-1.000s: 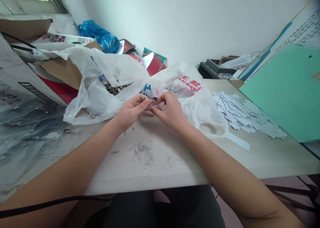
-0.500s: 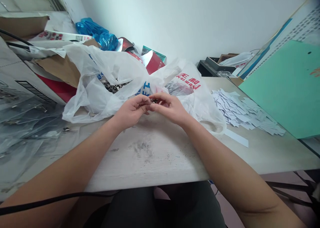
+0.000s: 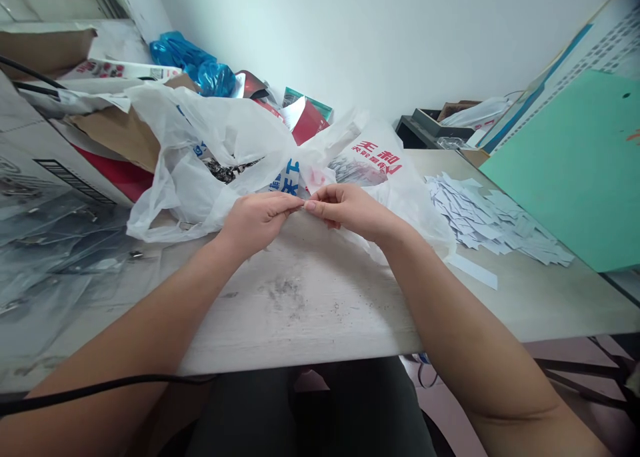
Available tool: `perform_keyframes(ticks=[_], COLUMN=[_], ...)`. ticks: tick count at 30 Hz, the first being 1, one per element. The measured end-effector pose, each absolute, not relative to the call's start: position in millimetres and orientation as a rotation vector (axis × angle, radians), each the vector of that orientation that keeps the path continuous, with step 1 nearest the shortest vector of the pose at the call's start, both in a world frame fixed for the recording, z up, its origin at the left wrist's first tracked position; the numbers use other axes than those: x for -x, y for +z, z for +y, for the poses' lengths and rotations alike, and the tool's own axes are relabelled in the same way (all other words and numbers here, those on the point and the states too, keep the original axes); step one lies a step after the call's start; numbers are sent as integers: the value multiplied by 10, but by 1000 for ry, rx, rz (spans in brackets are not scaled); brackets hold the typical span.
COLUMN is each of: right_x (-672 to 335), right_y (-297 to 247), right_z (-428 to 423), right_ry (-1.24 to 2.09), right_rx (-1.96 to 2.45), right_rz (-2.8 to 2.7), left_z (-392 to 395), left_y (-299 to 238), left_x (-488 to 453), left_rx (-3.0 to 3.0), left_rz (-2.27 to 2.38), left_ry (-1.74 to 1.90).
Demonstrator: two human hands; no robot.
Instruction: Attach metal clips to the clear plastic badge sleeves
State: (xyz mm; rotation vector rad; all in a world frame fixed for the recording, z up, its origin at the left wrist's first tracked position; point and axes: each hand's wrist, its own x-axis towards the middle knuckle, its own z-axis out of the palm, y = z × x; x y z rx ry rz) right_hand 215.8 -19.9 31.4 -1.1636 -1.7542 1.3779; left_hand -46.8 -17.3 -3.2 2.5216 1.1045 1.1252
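My left hand (image 3: 257, 222) and my right hand (image 3: 353, 210) meet at the fingertips above the table, in front of a crumpled white plastic bag (image 3: 200, 177). Any small item between the fingertips is hidden. The bag has red and blue print (image 3: 375, 157) and lies against both hands. Inside its opening sits a heap of small dark metal parts (image 3: 225, 171).
A pile of white paper slips (image 3: 480, 220) lies to the right, below a teal board (image 3: 565, 170). Clear plastic sheeting (image 3: 60, 243) covers the left side. A cardboard box (image 3: 45, 170) and a blue bag (image 3: 190, 63) stand behind. A black cable (image 3: 100, 382) crosses my left forearm.
The small dark metal piece seen between my fingertips earlier no longer shows. My fingers have straightened, and the two hands now touch only at the tips.
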Motion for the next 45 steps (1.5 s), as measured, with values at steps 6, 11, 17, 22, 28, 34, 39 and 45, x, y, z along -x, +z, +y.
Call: perform_keyframes(ticks=[6,11,17,22,28,34,39,45], right_x=[-2154,-2070,-1946,-1855,-1754,-1706,-1723,-1726], right_y=[246,198,153,132,131,90,87,128], right_z=[-139,-136,-155,-186,-255,-290,-282,-296], right_ry=[1617,1579,1221,1046,926,891,875,883], right_rx=[1069,1017,1047,1097,1214,1276,1288,1324], right_rz=[-1746,-1532,-1528,-1696,-1764,-1723,-1677,-1671], left_z=[-179,-203,-216,-240,-224,-228,-244,-226], left_y=[-55,9,161,143,-8,-68,-70,-135], left_x=[478,420,390,347,269,200,187,182], left_rx=[-2476,-1868,-1220,-1169,-1215,-1233,-1276,-1371], left_rz=[1132,1155,971,818,758,713,768,783], left_ry=[1151,1284,1259,1185,1125,1107,1129,1157])
